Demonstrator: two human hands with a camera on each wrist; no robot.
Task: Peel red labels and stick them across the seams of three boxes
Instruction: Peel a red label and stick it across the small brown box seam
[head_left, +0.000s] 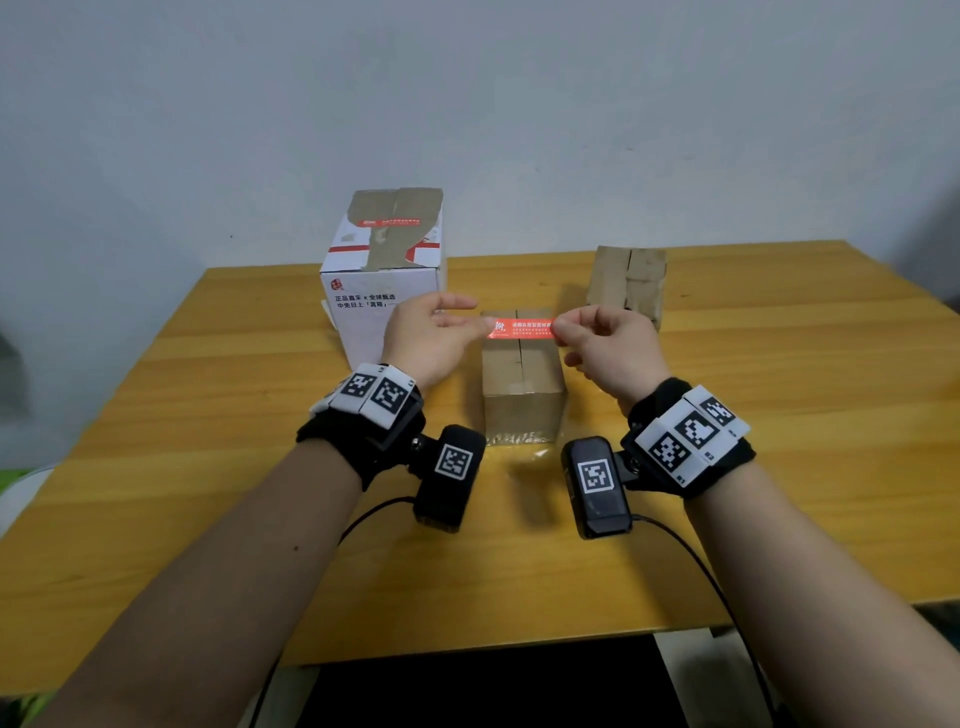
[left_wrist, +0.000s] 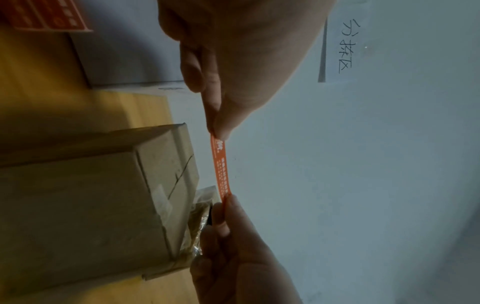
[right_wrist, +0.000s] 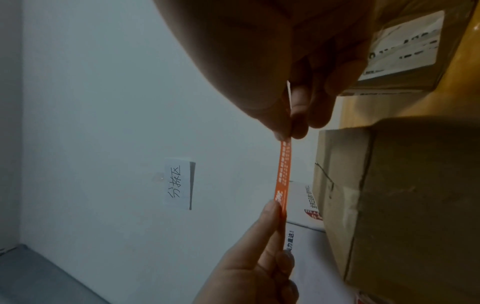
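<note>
Facing wall note (right_wrist: 179, 183) — wrist views only

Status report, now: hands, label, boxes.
Left hand and right hand each pinch one end of the red label. Label held taut above middle brown box, not stuck. Nothing in the way.

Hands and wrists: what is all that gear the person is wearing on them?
Both forearms are bare, without sleeves. Each wrist has a black strap carrying white blocks printed with black square codes. A small black camera box, also code-tagged, hangs under each wrist, with a thin black cable trailing back.
</note>
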